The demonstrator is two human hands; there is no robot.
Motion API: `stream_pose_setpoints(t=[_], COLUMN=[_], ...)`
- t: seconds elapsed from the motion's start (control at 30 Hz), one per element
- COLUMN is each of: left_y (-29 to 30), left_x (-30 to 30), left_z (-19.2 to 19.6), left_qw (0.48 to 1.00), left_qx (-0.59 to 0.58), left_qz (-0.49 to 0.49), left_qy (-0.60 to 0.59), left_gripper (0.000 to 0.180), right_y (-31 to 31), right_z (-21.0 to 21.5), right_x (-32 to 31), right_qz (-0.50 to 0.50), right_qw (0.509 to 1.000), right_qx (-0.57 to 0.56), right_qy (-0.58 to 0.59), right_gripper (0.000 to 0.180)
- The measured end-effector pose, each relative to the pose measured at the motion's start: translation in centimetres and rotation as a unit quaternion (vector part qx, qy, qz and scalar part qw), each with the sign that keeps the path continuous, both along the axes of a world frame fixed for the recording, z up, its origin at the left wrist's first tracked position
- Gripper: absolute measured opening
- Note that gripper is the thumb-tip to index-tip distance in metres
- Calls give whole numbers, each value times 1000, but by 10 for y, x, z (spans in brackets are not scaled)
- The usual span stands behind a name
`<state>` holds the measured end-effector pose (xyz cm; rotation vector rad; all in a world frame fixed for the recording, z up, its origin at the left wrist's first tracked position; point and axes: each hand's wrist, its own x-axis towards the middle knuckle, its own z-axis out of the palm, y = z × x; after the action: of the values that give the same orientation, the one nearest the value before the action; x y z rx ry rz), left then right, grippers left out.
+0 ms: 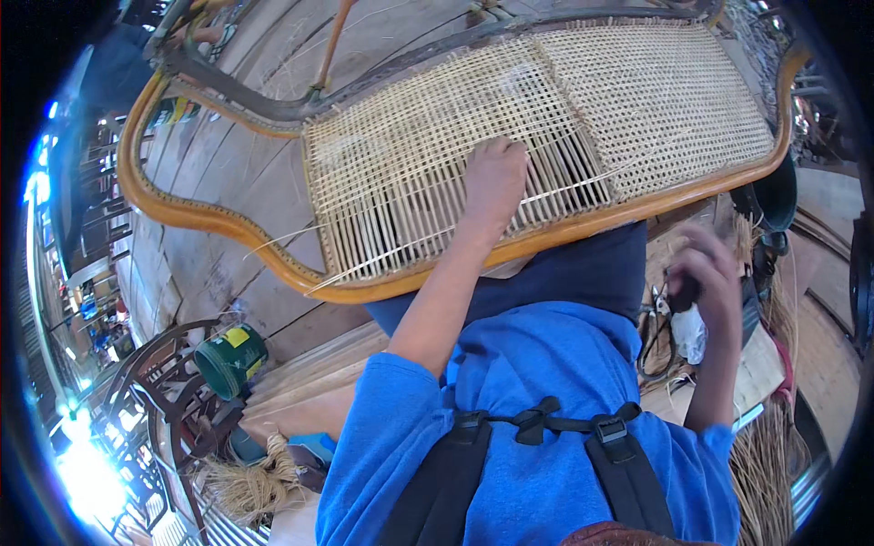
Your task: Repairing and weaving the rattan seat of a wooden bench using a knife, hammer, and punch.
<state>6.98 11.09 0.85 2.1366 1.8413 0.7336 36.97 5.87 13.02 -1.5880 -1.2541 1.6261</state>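
Across my lap lies a curved wooden furniture frame (546, 224) with a woven cane panel (410, 136). Its far part and right section are closely woven; along the near left, mostly parallel strands show with gaps between. My left hand (497, 177) rests on this panel, fingers curled down against the strands; what they grip, if anything, is hidden. A long pale cane strand (564, 188) runs crosswise through the near part, passing by that hand. My right hand (708, 273) is raised off the frame at the right, blurred, with bent fingers and something dark beside the thumb.
Cutters (659, 300) and a clear plastic bag (689, 335) lie below my right hand. Loose cane bundles (761, 478) stand at the lower right. A green bucket (221, 367), coiled fibre (250, 487) and dark chair frames (164, 400) are at the lower left.
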Motion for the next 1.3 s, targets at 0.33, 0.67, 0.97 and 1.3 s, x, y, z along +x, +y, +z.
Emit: stream_pose_setpoints(t=[0.33,0.67,0.97,1.3], left_y=[49,18,1,16], left_x=[41,51,57,59], left_z=[-68,-32,-22,-55], left_qw=[985,986,984,984], left_qx=[-149,-153,-173,-155], left_qz=[-12,-5,6,90], left_qy=[92,72,39,11], left_gripper=[13,38,42,24], right_y=[130,125,107,109], right_z=[-99,-157,-162,-111], right_x=[-65,-13,-6,-14], right_qz=[376,25,-133,-136], right_qw=[839,951,979,987], right_qx=[177,232,150,80], right_qy=[-351,-204,48,33], right_gripper=[32,45,48,38])
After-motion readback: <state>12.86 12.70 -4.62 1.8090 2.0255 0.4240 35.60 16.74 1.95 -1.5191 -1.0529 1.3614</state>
